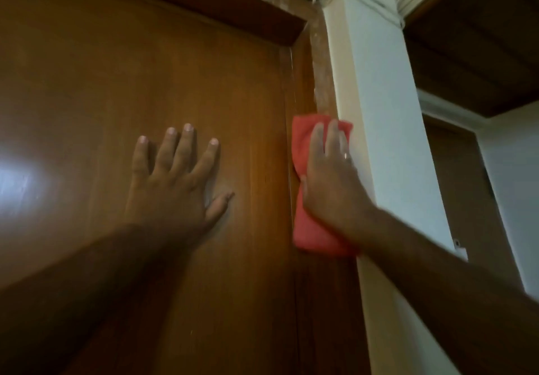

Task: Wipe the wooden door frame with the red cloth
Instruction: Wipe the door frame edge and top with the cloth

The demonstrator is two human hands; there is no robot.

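Observation:
The wooden door frame (319,62) runs up the right side of a closed brown door (145,89) and across its top. The upright's upper part carries pale dusty smears. My right hand (329,182) presses the folded red cloth (306,229) flat against the frame's upright, about halfway up the view, fingers pointing upward. The cloth shows above and below the hand. My left hand (175,182) lies flat on the door panel with its fingers spread, holding nothing.
A white wall corner (385,112) stands directly right of the frame. Thin cables (376,4) run along the top of the wall. A dark wooden ceiling panel (481,39) and another doorway (460,176) lie to the far right.

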